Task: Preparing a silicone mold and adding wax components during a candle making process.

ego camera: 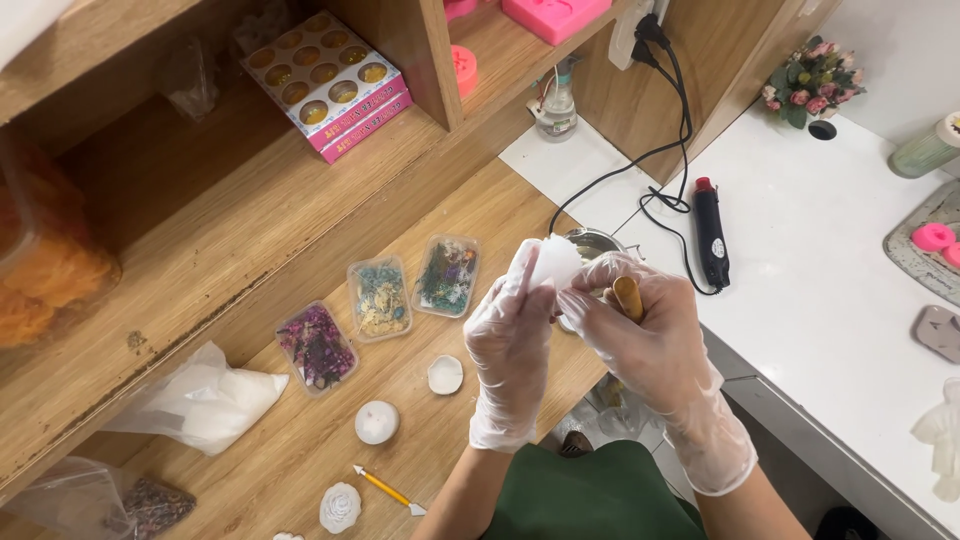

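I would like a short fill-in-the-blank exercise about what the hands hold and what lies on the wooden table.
1. Both hands wear clear ____.
2. The left hand holds a small ____ piece.
3. The right hand grips a tool with a ____ handle.
4. ____ clear trays of dried flowers lie on the wooden table.

Missing words: gloves; white; wooden; Three

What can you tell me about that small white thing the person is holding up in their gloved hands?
The small white piece looks like a pale, waxy, rounded lump with a matte surface. The left hand, in a thin clear glove, pinches it from below and the side, above the wooden tabletop. The gloved right hand grips a wooden-handled tool right beside it; the tool's tip is hidden, so contact is unclear.
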